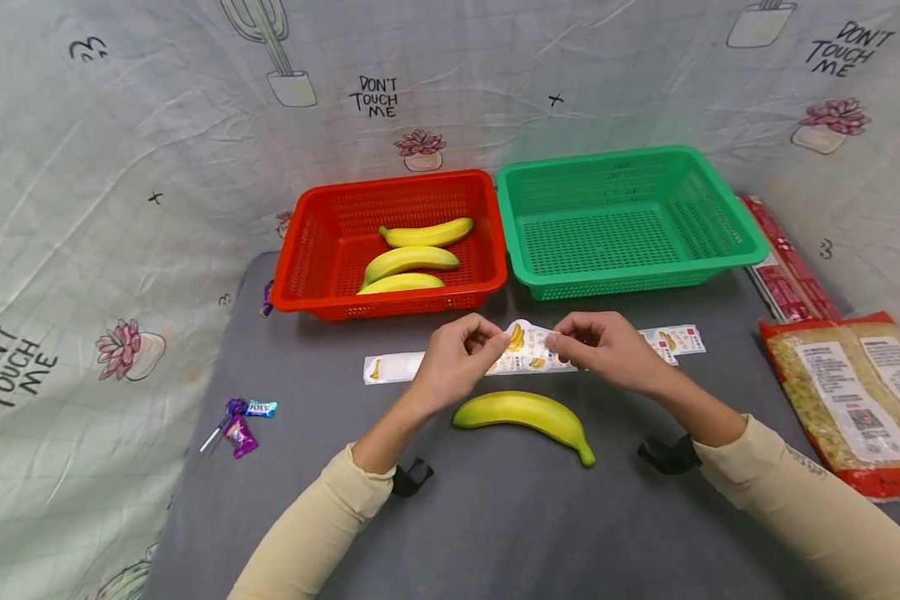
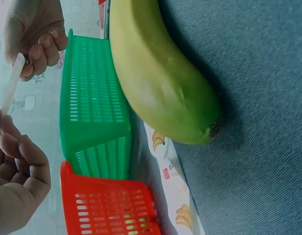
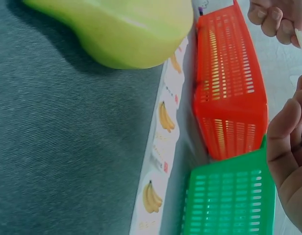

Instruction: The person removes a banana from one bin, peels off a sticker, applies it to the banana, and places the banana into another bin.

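A banana sticker [image 1: 523, 335] is held up between both hands over a long sticker strip [image 1: 393, 367] on the table. My left hand [image 1: 456, 354] pinches its left edge between thumb and fingers, and my right hand [image 1: 603, 346] pinches the right edge. In the left wrist view the sticker [image 2: 12, 84] appears edge-on, stretched between the two hands. A yellow banana [image 1: 525, 412] with a greenish tip lies on the table just in front of the strip, touched by neither hand.
Behind the strip stand a red basket [image 1: 390, 310] with several bananas [image 1: 427, 233] and a green basket [image 1: 637, 279]. A bag of dry food [image 1: 855, 400] and red-and-white packets [image 1: 783, 275] lie at right. Small wrapped candies [image 1: 240, 435] are at left.
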The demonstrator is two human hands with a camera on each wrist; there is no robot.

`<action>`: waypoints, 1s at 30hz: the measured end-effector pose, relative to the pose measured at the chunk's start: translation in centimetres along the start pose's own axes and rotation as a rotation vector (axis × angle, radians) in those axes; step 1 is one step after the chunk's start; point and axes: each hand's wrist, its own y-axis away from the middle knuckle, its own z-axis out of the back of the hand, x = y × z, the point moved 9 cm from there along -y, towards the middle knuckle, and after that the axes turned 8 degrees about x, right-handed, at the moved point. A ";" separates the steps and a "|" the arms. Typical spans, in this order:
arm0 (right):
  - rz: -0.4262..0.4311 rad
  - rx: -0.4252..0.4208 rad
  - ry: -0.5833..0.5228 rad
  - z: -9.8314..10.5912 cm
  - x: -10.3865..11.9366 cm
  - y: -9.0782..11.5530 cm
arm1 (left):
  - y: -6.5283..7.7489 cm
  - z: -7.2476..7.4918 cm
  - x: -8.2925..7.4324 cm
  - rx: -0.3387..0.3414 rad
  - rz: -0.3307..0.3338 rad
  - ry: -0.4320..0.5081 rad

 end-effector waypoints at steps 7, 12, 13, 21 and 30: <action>0.018 0.001 0.043 -1.0 -0.3 0.9 | 0.9 -1.1 0.6 0.075 0.006 -0.100; 0.032 0.031 0.106 -2.3 -0.4 1.7 | 1.7 -2.1 1.1 0.153 0.022 -0.227; 0.029 0.037 0.124 -2.5 -0.5 1.8 | 1.8 -2.3 1.2 0.164 0.031 -0.258; -0.024 0.075 0.213 -4.6 -1.3 2.6 | 2.4 -3.7 2.7 0.233 0.104 -0.450; -0.086 0.055 0.344 -5.6 -1.9 2.6 | 2.7 -4.4 3.7 0.219 0.103 -0.522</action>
